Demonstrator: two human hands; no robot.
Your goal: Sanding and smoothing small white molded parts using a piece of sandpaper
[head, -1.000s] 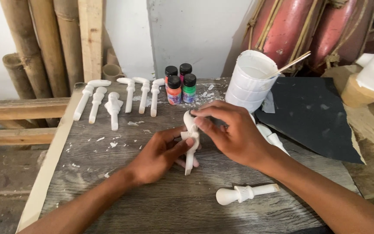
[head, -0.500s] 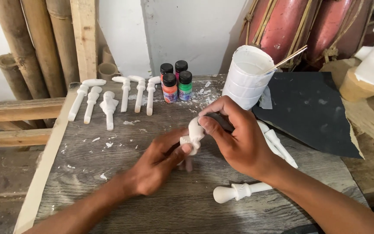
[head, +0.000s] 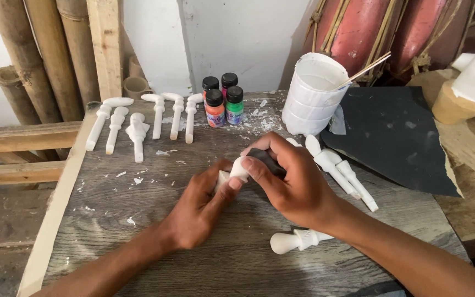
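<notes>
Both hands meet over the middle of a grey wooden table (head: 138, 231). My left hand (head: 199, 212) grips the lower part of a small white carved piece (head: 238, 168), mostly hidden in my fingers. My right hand (head: 292, 184) closes over the top of the same piece and presses a dark scrap of sandpaper (head: 265, 158) against it. Only the rounded white end shows between my thumbs.
Several white carved pieces (head: 138, 132) lie in a row at the back left; more (head: 339, 170) lie right of my hand and one (head: 295, 241) under my wrist. Paint bottles (head: 221, 102), a white cup (head: 314, 96) with sticks, a dark sandpaper sheet (head: 397, 137), bamboo poles (head: 39, 55).
The white piece stood upright between my hands; now it is tipped over and held lower, mostly covered by both hands. My right hand has closed further over it.
</notes>
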